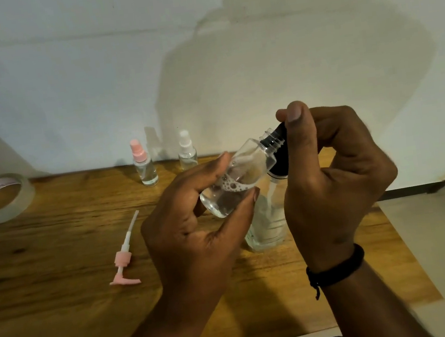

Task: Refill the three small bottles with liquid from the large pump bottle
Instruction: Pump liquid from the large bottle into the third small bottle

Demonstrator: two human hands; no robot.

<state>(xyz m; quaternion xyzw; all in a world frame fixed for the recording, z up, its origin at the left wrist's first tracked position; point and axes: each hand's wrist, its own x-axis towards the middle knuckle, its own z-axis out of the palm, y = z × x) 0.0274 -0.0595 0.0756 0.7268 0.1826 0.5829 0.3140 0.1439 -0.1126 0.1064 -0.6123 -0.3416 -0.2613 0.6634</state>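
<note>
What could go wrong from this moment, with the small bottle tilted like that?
The small bottle in the left hand is tilted with liquid inside, while the right hand holds the black cap at its threaded neck: liquid could spill. The open large bottle stands right beneath the hands and might get knocked.

The big bottle (265, 225) is mostly hidden behind the hands. The tape roll (1, 197) is cut off at the left edge.

Single head-worn wide-angle view, facing forward and down, close over brown wooden table (60, 274), pale plaster wall (90, 72) far.
</note>
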